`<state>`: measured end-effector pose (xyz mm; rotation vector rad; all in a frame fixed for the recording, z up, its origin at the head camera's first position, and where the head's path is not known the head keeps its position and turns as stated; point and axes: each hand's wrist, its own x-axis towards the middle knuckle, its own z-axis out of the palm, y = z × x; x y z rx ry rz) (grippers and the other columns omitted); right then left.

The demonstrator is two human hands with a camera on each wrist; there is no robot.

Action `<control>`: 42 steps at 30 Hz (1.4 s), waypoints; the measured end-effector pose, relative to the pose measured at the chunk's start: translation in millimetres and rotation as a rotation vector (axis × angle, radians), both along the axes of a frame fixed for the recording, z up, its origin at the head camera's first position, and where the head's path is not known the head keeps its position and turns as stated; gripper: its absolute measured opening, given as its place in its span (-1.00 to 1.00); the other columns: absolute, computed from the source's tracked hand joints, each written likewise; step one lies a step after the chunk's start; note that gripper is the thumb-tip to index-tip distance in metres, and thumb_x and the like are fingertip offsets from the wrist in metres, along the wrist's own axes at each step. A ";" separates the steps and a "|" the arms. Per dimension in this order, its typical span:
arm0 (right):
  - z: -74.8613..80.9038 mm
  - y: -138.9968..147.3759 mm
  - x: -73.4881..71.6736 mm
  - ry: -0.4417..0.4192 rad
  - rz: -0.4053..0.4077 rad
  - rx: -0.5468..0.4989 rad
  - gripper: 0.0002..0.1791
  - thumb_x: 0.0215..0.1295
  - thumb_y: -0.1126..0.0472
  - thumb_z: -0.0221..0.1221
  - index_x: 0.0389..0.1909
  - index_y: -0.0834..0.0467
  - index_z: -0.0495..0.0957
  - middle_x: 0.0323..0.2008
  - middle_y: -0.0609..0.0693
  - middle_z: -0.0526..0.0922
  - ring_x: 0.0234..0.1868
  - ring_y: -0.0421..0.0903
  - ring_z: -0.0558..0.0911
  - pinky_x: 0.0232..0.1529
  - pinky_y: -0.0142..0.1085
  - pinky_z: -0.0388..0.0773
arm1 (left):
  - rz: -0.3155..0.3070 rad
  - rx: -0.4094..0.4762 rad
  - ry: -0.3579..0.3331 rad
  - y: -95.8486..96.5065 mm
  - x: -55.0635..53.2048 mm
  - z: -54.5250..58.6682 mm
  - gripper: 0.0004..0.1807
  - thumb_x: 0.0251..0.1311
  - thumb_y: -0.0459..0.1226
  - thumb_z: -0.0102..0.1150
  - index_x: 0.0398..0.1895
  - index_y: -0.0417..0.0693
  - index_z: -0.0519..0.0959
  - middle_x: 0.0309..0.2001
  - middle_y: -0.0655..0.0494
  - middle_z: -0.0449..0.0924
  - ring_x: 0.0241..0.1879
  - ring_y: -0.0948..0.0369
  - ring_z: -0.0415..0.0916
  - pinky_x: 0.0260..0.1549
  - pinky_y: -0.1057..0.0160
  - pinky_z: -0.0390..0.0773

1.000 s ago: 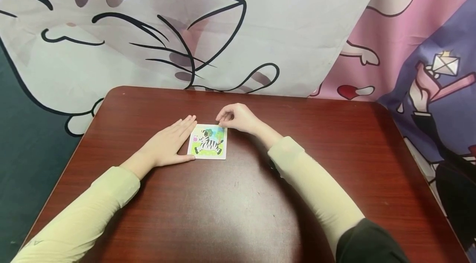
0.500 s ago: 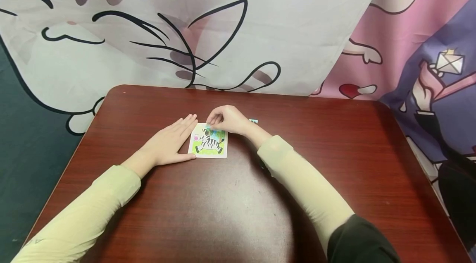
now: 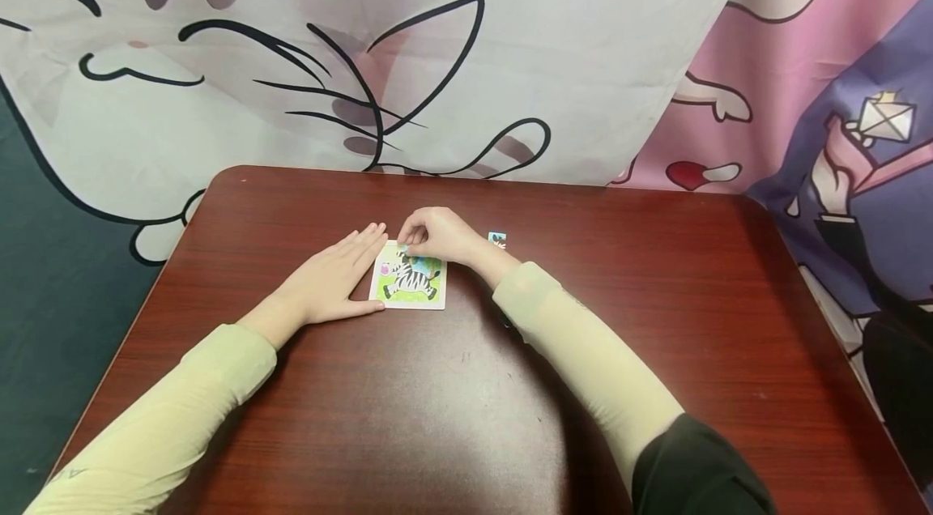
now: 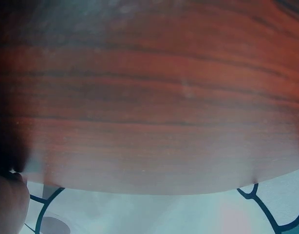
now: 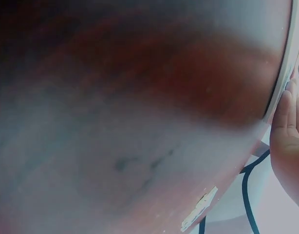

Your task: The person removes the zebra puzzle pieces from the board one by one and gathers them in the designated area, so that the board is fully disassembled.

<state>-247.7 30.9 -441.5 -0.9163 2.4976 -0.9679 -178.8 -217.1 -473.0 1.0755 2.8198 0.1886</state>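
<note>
Your square card (image 3: 411, 288) lies flat – white-bordered, with a striped zebra on green and blue. Your left hand (image 3: 331, 278) rests along its left edge; your right hand (image 3: 442, 235) pinches a small bluish piece (image 3: 403, 248) over its top. A zebra-striped piece (image 3: 498, 240) lies apart – partly hidden, to the right.

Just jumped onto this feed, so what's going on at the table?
A person is working on a zebra card lying picture side up on the table. Their left hand lies at the card's left edge, fingers straight and thumb spread. The right hand is at the card's top part, fingers curled; whether they pinch a separate piece is too small to tell. A small picture piece lies beside the right wrist, partly hidden by it.
</note>
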 end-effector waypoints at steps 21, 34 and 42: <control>7.9 -4.8 -1.4 0.154 0.232 0.169 -0.77 0.35 0.32 0.37 -0.01 0.12 0.79 -0.03 -0.02 0.77 -0.02 -0.13 0.70 0.13 -0.35 0.64 | -0.007 0.004 0.013 -0.2 1.3 0.5 0.21 0.31 0.33 0.20 0.71 -0.29 -0.02 0.74 -0.19 -0.12 0.74 -0.07 -0.12 0.71 -0.08 0.06; 17.7 -7.8 -2.8 0.135 0.291 0.246 -0.74 0.34 0.36 0.37 0.02 0.12 0.76 -0.01 0.00 0.74 0.02 -0.09 0.65 0.21 -0.27 0.60 | -0.011 -0.010 0.023 -0.4 0.5 0.4 0.21 0.31 0.35 0.18 0.71 -0.29 -0.02 0.74 -0.18 -0.13 0.74 -0.05 -0.12 0.71 -0.05 0.04; 16.4 -9.8 -3.6 0.138 0.303 0.275 -0.73 0.34 0.38 0.34 0.02 0.12 0.74 -0.03 0.01 0.71 0.04 -0.08 0.60 0.23 -0.24 0.55 | -0.007 -0.004 0.021 0.3 1.1 0.7 0.21 0.31 0.34 0.19 0.71 -0.29 -0.01 0.74 -0.18 -0.12 0.74 -0.06 -0.12 0.71 -0.07 0.04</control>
